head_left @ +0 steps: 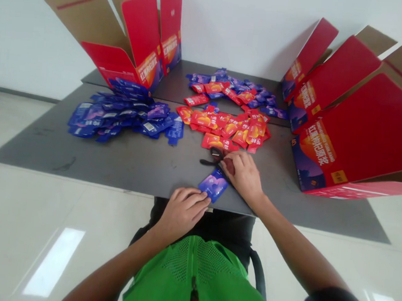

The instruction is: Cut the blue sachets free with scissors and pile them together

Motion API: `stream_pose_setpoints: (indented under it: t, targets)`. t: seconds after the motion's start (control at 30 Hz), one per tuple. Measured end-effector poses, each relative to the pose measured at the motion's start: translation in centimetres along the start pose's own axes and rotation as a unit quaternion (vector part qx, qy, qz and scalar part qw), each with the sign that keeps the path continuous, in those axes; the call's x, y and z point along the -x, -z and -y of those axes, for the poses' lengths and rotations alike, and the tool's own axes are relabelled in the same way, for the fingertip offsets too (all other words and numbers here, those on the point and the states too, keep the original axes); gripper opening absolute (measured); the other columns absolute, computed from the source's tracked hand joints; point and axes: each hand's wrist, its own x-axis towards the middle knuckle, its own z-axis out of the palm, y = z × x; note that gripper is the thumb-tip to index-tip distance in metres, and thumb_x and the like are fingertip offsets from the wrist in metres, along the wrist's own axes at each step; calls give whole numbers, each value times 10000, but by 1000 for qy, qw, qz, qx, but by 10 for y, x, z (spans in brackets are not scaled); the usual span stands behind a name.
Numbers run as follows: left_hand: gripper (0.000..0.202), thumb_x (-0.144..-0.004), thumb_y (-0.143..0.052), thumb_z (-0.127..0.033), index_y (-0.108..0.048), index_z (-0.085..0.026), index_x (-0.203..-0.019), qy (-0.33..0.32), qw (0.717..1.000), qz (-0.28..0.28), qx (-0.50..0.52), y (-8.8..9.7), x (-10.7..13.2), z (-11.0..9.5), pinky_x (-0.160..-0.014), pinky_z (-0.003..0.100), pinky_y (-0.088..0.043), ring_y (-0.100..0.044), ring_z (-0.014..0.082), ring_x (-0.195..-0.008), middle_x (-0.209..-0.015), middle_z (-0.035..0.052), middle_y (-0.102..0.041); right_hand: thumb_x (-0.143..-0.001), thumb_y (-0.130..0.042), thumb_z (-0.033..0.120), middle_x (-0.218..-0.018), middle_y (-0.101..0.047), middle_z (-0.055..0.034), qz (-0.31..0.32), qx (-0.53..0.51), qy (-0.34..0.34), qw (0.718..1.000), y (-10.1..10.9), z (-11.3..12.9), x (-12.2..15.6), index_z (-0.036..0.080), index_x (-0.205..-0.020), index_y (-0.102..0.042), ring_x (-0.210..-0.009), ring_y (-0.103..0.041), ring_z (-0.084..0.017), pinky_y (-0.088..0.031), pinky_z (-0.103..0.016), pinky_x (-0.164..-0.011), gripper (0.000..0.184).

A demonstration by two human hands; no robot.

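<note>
A blue-purple sachet [213, 186] lies flat at the table's front edge, between my two hands. My left hand [185, 210] rests on the edge, fingers stretched out and fingertips touching the sachet's lower left side. My right hand [243, 174] is just above and right of the sachet, its fingers curled round a dark red thing [229, 166] that is mostly hidden. A black strap or loop [207, 162] sticks out to the left of those fingers, with a small pale metallic spot on it; its kind is unclear.
Red sachets [228, 127] are heaped just beyond my right hand. Blue sachets [121, 113] form a pile at left, and a mixed blue and red heap [233, 88] lies at the back. Open red cartons stand at left [139, 50] and right [354, 129] on the grey table [145, 165].
</note>
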Motion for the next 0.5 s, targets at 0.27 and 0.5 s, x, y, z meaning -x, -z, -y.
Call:
stream_pose_setpoints:
  t: [0.27,0.5]
  targets:
    - [185,-998,-633,-236,-767,-252,-1124,18,1000,15,-10,-1,2,-3,-987,440,-457,-623,249,-1137,-1121,51,-763,-1014,-617,284,-1226,-660,-93,-4,-100,26,995,17,62,11,259,-1197,-590,-1130,-617,-261,-534,-445,-970,188]
    - [224,-1002,-635,-242,-744,-248,-1197,16,1000,7,-1,-3,2,-3,-986,429,-456,-632,233,-1137,-1162,57,-757,-1012,-596,278,-1192,-664,-108,23,-38,29,999,-6,29,12,239,-1187,-617,-1075,-619,-278,-546,-456,-919,181]
